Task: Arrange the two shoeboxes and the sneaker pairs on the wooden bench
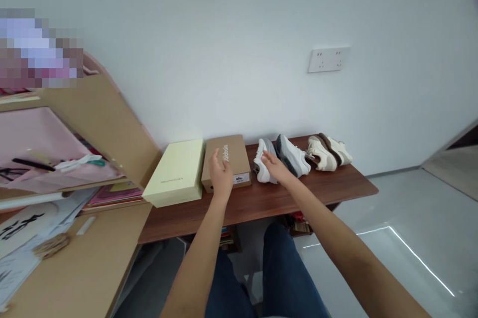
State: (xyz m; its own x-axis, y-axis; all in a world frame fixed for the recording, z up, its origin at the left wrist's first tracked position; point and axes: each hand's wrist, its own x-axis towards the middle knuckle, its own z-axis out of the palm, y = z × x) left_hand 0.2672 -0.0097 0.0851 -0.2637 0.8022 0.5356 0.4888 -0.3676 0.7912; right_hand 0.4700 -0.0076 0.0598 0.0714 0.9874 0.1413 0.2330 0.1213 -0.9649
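Open and unclamped, the left hand (221,173) has its thumb and fingers apart above the brown box (226,161); contact with the lid cannot be confirmed. Right hand (275,167) is also open, its fingers reaching over the near part of the grey-and-white shoe (265,147); whether it touches cannot be told.

Brown box: lid closed, white lettering on top, white label on the near side toward the right. Contents hidden. It stands on the dark wooden table (239,211), just beside the pale yellow box (179,166) at its left. Yellow box: lid also closed, small lettering near its near edge, contents hidden.

Right of the brown box, the grey-and-white shoe sits beside the white shoe with a dark heel (293,155). Farther right, near the table's right end, stands a cream pair of shoes (338,151). All rest outside the boxes, on the tabletop.

At left, the shelf unit (108,108) contains a pink holder (41,143) with a dark pen-like item (33,164) and a white-and-green item (84,161) at its front. Folders (115,193) lie in a lower compartment. Below the table, books (226,238) are partly visible in a small rack.
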